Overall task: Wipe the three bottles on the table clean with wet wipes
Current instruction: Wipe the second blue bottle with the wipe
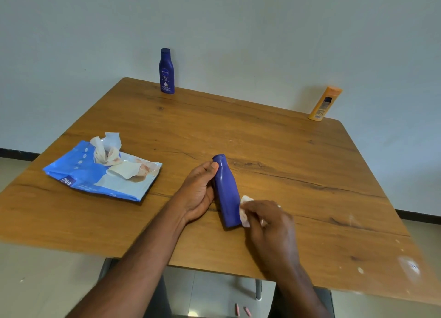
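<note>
A plain blue bottle [226, 191] is tilted near the middle of the wooden table [286, 155], cap pointing away from me. My left hand [199, 191] grips its left side, thumb up by the neck. My right hand [269, 224] holds a white wet wipe [244, 210] against the bottle's lower right side. A second blue bottle [166, 71] stands upright at the far edge. An orange bottle [324, 104] stands at the far right corner.
A blue pack of wet wipes [95, 174] lies on the left of the table, flap open, with a wipe sticking up out of it. White smudges mark the table's right front corner. A wall rises right behind the table.
</note>
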